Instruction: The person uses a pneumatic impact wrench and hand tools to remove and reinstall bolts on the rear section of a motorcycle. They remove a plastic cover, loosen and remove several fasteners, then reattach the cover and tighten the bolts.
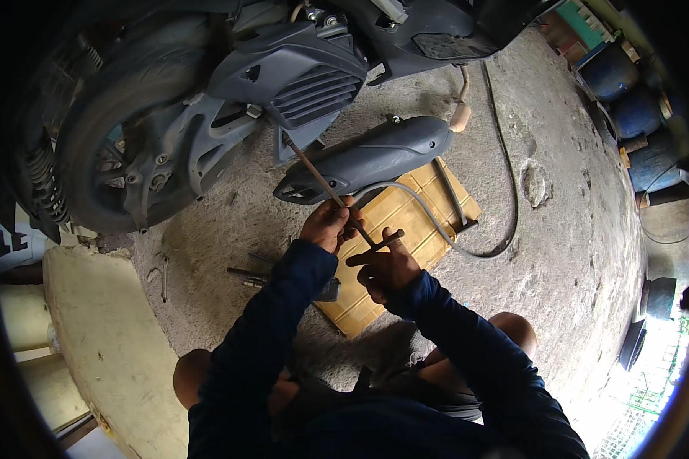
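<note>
At the frame's centre, the left hand (329,225) closes round the T-wrench (312,170); the right hand (390,269) touches its crossbar (how firmly, I cannot tell). Turning well likely means a loose, steadying left and the tip square to the cover (295,73), upper middle.

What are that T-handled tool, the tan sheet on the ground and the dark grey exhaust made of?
T-handled tool: probably steel; a thin, straight rod, dull brownish as if worn.
Tan sheet: likely cardboard, by its straight creases.
Dark grey exhaust: smooth, moulded-looking outside; plastic cover or painted metal, I can't tell.
</note>
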`<action>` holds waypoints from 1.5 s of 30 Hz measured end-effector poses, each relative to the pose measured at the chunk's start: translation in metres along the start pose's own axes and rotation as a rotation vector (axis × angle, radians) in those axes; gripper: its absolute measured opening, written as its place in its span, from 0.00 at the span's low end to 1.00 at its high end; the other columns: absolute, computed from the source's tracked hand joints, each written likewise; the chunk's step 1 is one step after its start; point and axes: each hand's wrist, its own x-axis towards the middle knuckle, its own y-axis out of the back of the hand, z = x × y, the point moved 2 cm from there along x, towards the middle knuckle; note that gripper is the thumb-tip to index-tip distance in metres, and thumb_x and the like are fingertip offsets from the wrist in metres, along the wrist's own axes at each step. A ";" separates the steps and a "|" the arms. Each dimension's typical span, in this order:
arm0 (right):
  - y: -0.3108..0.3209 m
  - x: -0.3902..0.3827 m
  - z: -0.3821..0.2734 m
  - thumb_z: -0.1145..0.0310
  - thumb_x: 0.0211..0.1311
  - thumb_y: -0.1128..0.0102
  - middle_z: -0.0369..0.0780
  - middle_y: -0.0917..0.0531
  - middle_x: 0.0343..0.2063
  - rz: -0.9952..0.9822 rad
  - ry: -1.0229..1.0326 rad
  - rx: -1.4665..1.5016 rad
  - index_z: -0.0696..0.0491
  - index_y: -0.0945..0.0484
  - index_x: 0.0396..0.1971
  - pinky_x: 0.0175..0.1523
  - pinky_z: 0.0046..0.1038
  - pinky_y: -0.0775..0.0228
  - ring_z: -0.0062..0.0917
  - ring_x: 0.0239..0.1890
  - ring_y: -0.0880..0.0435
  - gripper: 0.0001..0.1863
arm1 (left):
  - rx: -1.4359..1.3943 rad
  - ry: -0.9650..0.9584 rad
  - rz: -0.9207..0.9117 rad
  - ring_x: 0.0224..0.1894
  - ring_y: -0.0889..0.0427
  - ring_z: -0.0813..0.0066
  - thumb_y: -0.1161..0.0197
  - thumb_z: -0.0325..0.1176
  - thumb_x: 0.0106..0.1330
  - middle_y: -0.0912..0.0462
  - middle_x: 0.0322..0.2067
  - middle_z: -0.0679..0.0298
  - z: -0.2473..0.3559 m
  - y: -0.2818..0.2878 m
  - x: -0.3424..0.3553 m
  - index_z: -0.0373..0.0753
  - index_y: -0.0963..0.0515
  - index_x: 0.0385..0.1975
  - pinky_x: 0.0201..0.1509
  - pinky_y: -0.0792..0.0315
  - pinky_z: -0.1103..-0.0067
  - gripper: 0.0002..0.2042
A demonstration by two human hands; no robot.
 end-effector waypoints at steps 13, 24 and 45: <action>-0.004 -0.015 0.000 0.80 0.49 0.41 0.47 0.25 0.36 0.798 1.181 -1.057 0.59 0.24 0.41 0.42 0.35 0.30 0.40 0.38 0.24 0.16 | -0.207 0.060 0.045 0.39 0.15 0.66 0.31 0.39 0.64 0.16 0.37 0.59 -0.001 -0.004 0.005 0.40 0.23 0.43 0.47 0.18 0.69 0.14; -0.021 -0.015 0.003 0.77 0.53 0.36 0.48 0.20 0.36 0.584 1.287 -1.581 0.60 0.24 0.46 0.41 0.28 0.26 0.37 0.35 0.17 0.18 | -0.072 0.144 0.135 0.43 0.15 0.62 0.42 0.41 0.72 0.16 0.41 0.57 0.009 -0.015 -0.002 0.43 0.27 0.47 0.47 0.17 0.65 0.11; 0.016 -0.001 0.027 0.65 0.65 0.41 0.39 0.27 0.17 0.755 0.895 -0.854 0.60 0.24 0.31 0.26 0.29 0.37 0.26 0.19 0.28 0.12 | -0.272 0.104 0.102 0.38 0.15 0.57 0.42 0.39 0.71 0.17 0.37 0.57 -0.008 -0.012 0.013 0.44 0.26 0.44 0.44 0.18 0.62 0.08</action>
